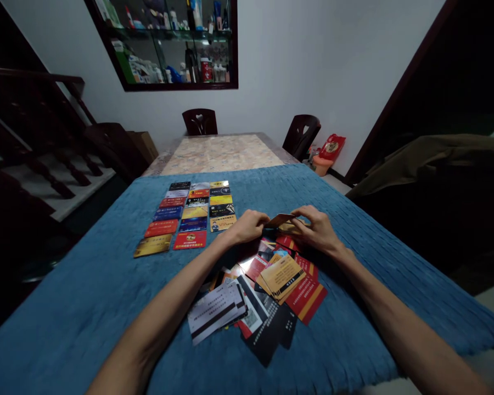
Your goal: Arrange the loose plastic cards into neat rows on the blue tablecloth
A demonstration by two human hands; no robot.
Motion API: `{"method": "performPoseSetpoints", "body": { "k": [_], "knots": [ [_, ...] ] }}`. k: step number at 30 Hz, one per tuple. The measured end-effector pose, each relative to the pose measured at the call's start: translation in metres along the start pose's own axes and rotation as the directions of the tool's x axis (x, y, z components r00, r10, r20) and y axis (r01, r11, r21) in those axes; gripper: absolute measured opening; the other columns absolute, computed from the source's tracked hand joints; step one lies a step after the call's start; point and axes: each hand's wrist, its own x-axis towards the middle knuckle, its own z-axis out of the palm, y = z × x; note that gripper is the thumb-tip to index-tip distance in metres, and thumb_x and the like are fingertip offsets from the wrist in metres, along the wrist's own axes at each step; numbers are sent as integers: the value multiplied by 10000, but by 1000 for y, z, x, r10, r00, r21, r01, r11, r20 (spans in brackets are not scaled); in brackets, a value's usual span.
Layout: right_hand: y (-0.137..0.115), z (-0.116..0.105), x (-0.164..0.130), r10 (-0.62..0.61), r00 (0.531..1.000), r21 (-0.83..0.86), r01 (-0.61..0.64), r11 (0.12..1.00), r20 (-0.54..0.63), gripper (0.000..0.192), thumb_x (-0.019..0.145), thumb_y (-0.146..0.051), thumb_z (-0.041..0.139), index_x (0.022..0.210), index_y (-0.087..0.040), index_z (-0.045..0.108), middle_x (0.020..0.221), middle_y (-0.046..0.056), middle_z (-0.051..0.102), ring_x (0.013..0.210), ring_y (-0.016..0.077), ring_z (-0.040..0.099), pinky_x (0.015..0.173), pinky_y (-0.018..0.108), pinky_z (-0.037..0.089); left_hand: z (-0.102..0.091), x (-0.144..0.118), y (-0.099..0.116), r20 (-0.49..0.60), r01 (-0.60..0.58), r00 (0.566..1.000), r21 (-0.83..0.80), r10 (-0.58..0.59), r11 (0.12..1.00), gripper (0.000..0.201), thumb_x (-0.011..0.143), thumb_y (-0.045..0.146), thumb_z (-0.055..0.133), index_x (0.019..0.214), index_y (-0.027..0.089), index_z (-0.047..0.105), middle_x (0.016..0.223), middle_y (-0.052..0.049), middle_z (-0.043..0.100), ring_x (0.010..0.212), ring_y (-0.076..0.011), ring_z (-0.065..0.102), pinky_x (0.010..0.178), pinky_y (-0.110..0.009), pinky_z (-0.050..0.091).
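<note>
Both hands meet just beyond a loose heap of plastic cards (251, 310) on the blue cloth. My left hand (249, 225) pinches the left end of a tilted card (280, 220). At that card's right end my right hand (315, 227) is closed on it, and gold cards (290, 229) show beneath its fingers. The heap holds gold, red, black and silver cards, lying overlapped and askew. Left of my hands, several cards lie in three neat columns; a gold card (153, 245) and a red card (190, 240) form the near ends of two.
A blue cloth (107, 307) covers the near part of the table; the far part shows a patterned top (226, 153). Dark chairs (200, 122) stand around it. A glass-shelved cabinet (168, 41) is set in the wall. On the right hangs brown fabric (436, 159).
</note>
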Motion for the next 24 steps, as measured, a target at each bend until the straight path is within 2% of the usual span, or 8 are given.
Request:
{"method": "performPoseSetpoints", "body": {
  "k": [6,11,15,19,24],
  "knots": [
    [-10,-1,1,-94,993,-10,93,996,-71,105,906,-269,569,881,-226,661,827,54,707,783,217,629,704,346,487,-6,-3,10,-93,-75,993,-47,70,996,359,766,73,486,1010,96,748,922,-65,752,805,-154,647,769,-231,478],
    [-21,3,0,-143,985,-8,142,990,-98,113,928,-260,553,876,-233,650,811,49,697,790,221,626,706,350,476,-2,-4,20,-117,-151,982,-40,146,988,351,765,99,528,1053,102,727,976,-84,749,867,-181,667,815,-259,506],
    [-26,7,-2,-153,985,-3,153,988,-83,110,932,-256,551,887,-232,648,824,51,695,797,221,616,707,349,465,4,-3,20,-106,-188,975,49,193,981,308,803,84,498,1013,104,723,970,-103,743,879,-193,667,814,-271,505],
    [-26,12,-3,-139,989,25,140,990,-57,121,937,-270,542,907,-228,651,851,58,698,816,225,606,742,364,463,4,-2,18,-100,-177,978,90,185,980,281,792,55,496,968,107,709,946,-104,729,865,-189,662,792,-259,498],
    [-18,18,-5,-62,996,15,61,998,61,143,921,-291,545,947,-224,670,904,77,700,857,246,592,762,384,464,-2,-3,16,-114,-120,985,113,132,986,246,776,43,492,916,111,682,912,-99,714,839,-190,643,755,-258,476]
  ]
}}
